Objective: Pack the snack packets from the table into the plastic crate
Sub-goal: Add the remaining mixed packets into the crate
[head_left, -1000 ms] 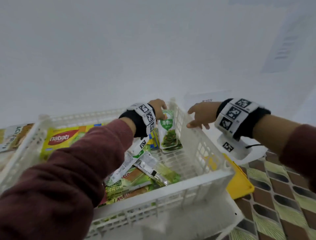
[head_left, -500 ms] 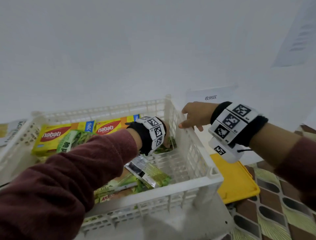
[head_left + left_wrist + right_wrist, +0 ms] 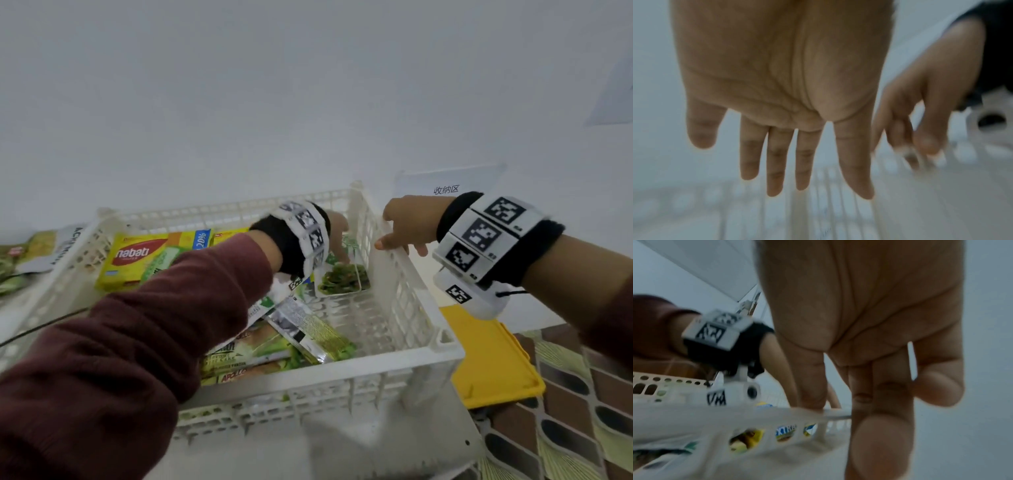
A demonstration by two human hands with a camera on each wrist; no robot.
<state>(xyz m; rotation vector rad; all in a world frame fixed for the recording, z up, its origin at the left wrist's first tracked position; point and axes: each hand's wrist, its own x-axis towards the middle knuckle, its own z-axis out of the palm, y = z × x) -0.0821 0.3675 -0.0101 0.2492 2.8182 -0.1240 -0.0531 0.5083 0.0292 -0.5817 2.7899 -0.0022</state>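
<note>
seaweed pkt (image 3: 344, 279) under empty L hand (image 3: 337, 228)

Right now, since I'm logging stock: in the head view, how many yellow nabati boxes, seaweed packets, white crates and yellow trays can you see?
Yellow nabati boxes: 2, the second partly hidden
Seaweed packet: 1
White crate: 1
Yellow tray: 1
Total: 5

Maroon sleeves (image 3: 102, 359), black marker-tagged wristbands (image 3: 493, 240)
</note>
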